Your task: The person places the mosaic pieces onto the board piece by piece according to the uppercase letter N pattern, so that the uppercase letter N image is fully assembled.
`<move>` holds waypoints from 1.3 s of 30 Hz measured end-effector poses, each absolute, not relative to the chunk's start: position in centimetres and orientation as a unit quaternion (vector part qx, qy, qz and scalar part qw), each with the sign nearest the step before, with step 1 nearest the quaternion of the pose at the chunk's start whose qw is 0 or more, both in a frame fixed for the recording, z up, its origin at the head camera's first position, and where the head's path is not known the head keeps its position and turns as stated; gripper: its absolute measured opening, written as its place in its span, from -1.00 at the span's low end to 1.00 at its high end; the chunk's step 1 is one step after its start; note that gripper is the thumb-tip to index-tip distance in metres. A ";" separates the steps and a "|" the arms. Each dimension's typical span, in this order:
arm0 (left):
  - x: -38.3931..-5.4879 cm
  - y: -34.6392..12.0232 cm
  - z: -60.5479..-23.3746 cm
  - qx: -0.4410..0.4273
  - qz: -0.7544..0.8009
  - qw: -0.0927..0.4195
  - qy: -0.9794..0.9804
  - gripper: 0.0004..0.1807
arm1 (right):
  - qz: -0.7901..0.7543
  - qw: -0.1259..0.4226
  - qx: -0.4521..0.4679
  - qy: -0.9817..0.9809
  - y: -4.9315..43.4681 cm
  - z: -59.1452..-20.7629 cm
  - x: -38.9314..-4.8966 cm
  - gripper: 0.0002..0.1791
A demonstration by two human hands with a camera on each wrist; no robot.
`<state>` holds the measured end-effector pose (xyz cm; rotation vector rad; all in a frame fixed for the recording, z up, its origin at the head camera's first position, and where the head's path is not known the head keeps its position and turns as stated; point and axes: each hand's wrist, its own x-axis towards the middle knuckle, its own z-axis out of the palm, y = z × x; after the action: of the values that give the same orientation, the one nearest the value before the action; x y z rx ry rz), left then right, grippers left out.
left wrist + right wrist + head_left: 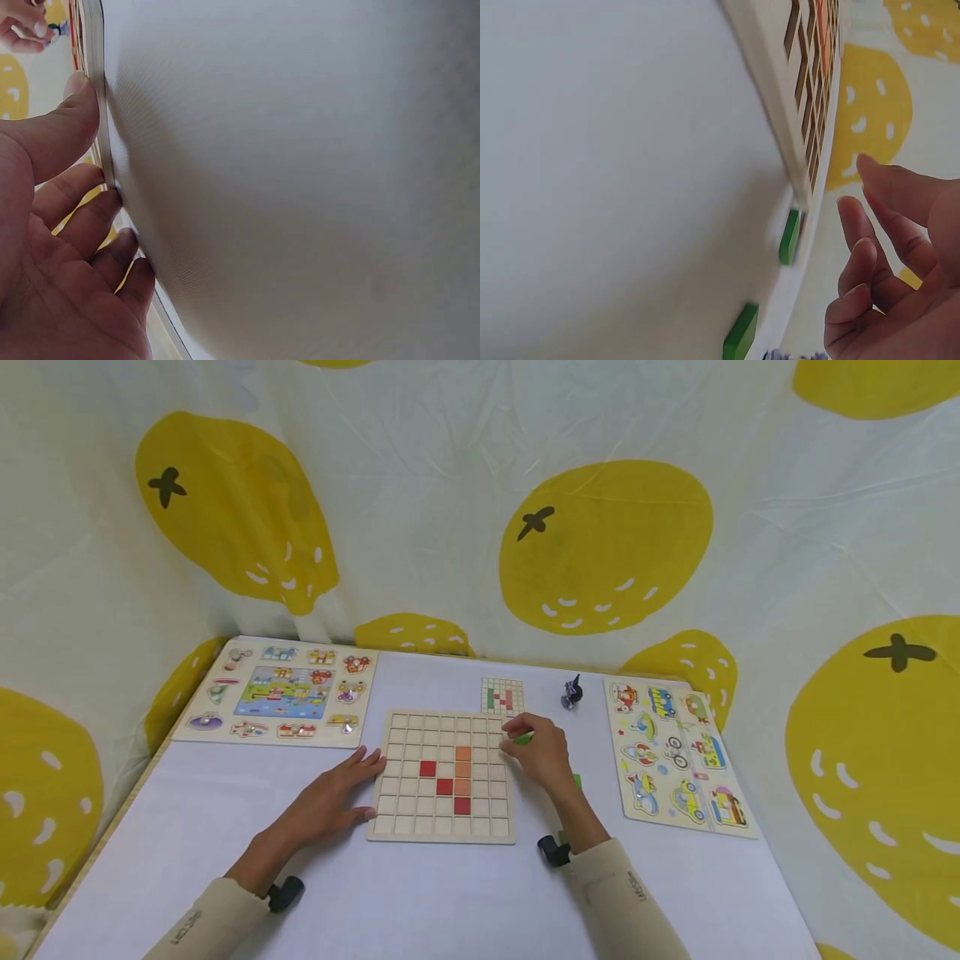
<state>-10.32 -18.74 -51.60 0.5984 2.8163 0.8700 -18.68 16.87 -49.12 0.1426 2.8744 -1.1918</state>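
A square wooden grid board (440, 838) lies at the middle of the table, three red tiles (427, 768) and three orange tiles (462, 769) in its cells. My left hand (330, 797) rests by its left side with fingers spread; in the left wrist view the fingertips and thumb are at the board's edge. Over the board's far right corner is my right hand (542, 750), thumb and fingers bent and apart. Between them in the head view shows a green tile (523, 738); the right wrist view has this green tile (790, 236) on the table, below the fingers.
Behind the board lies a small pattern card (502, 695), with a dark figurine (572, 692) to its right. Another green tile (740, 330) sits right of the board. Picture puzzle boards flank the work, one left (202, 693) and one right (626, 789). A lemon-print curtain (435, 527) hangs behind.
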 end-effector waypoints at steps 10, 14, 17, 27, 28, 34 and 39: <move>-10.4 -18.8 -51.6 0.199 0.287 0.066 0.935 -0.06 | -0.340 0.038 0.063 0.937 19.2 -49.3 -20.2 -0.64; -10.4 -18.8 -51.6 0.198 0.291 0.066 0.934 -0.06 | -0.316 0.061 0.070 0.944 19.3 -49.5 -20.7 -0.66; -10.4 -18.8 -51.6 0.199 0.293 0.066 0.933 -0.06 | -0.297 0.065 0.072 0.950 19.2 -49.7 -20.9 -0.70; -10.4 -18.8 -51.7 0.209 0.297 0.058 0.930 -0.07 | -0.285 0.056 0.079 0.954 18.8 -49.6 -21.0 -0.78; -10.4 -18.8 -51.7 0.210 0.298 0.058 0.929 -0.07 | -0.283 0.054 0.079 0.954 18.7 -49.5 -20.9 -0.79; -10.5 -18.9 -51.7 0.214 0.298 0.056 0.929 -0.07 | -0.299 0.032 0.045 0.953 18.4 -48.9 -20.4 -0.79; -10.5 -18.9 -51.7 0.213 0.297 0.058 0.929 -0.07 | -0.322 0.022 0.007 0.946 17.1 -48.7 -19.5 -0.80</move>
<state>-10.49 -18.95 -51.75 0.6453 2.8165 0.8989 -19.54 17.11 -48.65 0.0212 2.9326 -0.9989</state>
